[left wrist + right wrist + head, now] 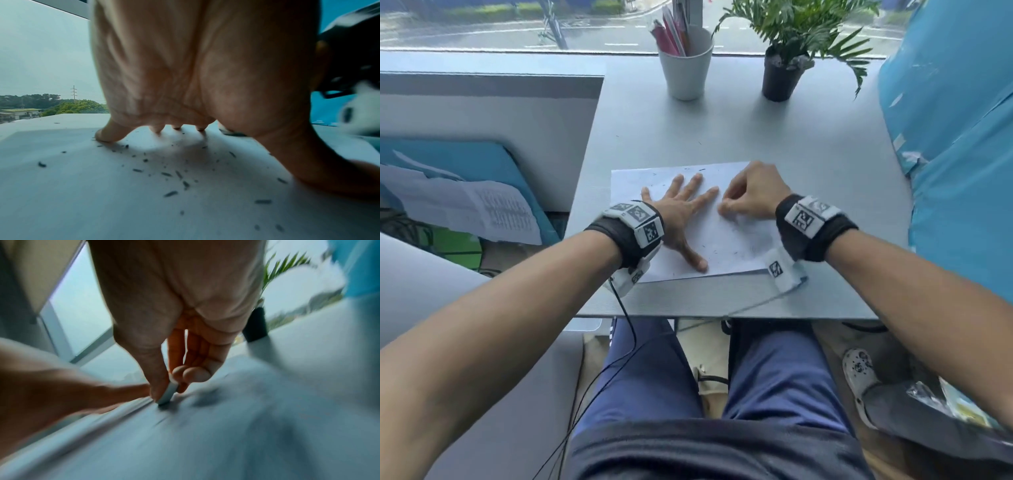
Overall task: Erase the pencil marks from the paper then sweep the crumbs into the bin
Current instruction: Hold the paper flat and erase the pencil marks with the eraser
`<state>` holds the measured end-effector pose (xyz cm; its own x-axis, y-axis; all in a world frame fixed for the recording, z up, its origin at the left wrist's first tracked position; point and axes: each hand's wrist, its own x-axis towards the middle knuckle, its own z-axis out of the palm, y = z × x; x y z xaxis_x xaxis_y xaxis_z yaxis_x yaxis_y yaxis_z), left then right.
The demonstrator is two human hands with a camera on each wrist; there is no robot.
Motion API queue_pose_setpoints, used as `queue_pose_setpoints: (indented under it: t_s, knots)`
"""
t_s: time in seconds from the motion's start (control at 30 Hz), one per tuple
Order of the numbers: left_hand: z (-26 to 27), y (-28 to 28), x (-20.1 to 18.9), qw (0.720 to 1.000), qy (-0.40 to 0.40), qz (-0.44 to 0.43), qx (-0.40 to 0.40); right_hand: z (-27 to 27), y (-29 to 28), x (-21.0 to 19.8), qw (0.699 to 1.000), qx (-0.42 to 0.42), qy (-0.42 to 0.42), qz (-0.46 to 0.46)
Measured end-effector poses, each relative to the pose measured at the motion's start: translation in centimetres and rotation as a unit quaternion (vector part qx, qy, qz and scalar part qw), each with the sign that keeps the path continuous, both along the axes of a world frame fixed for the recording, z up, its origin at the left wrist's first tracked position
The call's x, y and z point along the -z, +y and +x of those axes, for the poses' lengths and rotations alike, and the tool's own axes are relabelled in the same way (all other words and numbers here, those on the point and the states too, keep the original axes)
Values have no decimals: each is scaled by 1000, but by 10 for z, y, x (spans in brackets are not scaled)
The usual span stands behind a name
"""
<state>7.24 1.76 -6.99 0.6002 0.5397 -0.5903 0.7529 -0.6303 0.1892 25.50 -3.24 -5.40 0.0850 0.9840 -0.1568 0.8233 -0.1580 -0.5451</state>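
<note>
A white sheet of paper [726, 240] lies on the grey desk [756, 130] in front of me. My left hand [681, 209] presses flat on the paper's left half with the fingers spread. My right hand [750, 195] pinches a small white eraser [167, 395] between thumb and fingers, its lower end touching the paper just right of the left hand's fingertips. Dark eraser crumbs [176, 177] lie scattered over the paper [102, 194] under and near the left palm [205, 65]. Faint pencil marks [750, 250] show on the sheet's near right part. The right wrist view is motion-blurred. No bin is in view.
A white cup with pens [686, 65] and a black potted plant [784, 75] stand at the desk's back by the window. Something blue [959, 154] borders the desk's right side. Printed sheets [482, 209] lie on a lower surface to the left. My legs are under the near edge.
</note>
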Motion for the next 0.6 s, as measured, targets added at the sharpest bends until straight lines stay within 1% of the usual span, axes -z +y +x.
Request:
queue_pose_setpoints:
  t_s: [0.03,0.07,0.1,0.2,0.23,0.27,0.37,0.4,0.43,0.47,0.53,0.57,0.6]
  knots:
    - [0,0,1,1000,-1,-4,-3,8,7,-2,999,28,-6,16]
    - [0,-1,1,1000,-1,-6,-4,9,9,0,999,33,-9,27]
    - [0,-1,2,1000,1,-4,-2,1,3,2,999,21,-9,27]
    - [1,-1,1,1000,11,2,5,-37,-36,4,996,-93,-1,-12]
    - [1,-1,0,1000,11,3,5,-39,-40,2,993,-113,1,-26]
    - [1,-1,0,1000,10,2,4,-33,-35,-1,994,-107,-1,-30]
    - [1,1,0,1000,4,-6,-4,8,1,-5,1000,1,-29,11]
    - [1,0,1,1000,3,-9,-8,12,5,-6,999,19,-33,23]
    - [1,-1,1,1000,5,-8,-9,8,3,-4,999,16,-28,26]
    - [1,-1,2,1000,8,-5,-6,-4,-6,-2,999,-5,-25,18]
    - [2,-1,2,1000,14,-1,3,-33,-34,-1,996,-82,-12,-20]
    - [2,0,2,1000,13,0,4,-38,-40,-1,994,-105,-5,-34]
    - [1,0,2,1000,10,0,4,-34,-37,-2,994,-106,-1,-38]
